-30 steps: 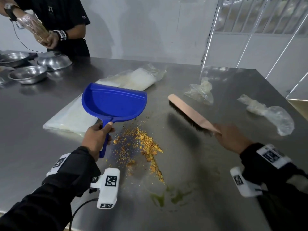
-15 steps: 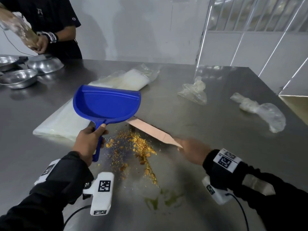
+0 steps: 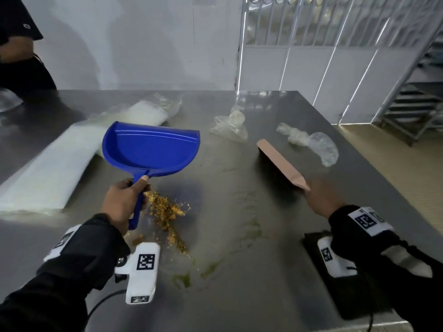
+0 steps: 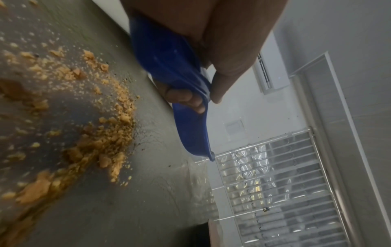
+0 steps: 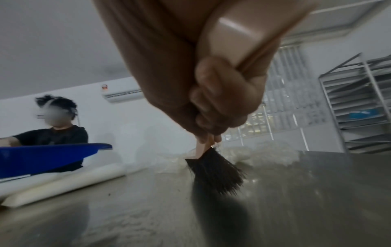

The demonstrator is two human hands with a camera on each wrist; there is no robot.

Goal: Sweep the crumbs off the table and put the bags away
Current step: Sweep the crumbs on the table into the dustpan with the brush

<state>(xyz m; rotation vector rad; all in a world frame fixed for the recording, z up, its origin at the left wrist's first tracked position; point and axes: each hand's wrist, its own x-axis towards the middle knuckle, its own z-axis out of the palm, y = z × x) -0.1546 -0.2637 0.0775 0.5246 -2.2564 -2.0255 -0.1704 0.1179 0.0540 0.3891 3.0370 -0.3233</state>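
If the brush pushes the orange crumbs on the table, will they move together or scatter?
The crumbs would probably scatter somewhat: the pile mixes coarse lumps with fine dust. The steel table looks smooth, so dry bits should slide easily. Those near the green smear may stick, if it is wet.

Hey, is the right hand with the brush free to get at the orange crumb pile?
Probably yes. The right hand holds the brush right of the crumb pile, with only bare steel table between them. The dustpan is raised left of that path.
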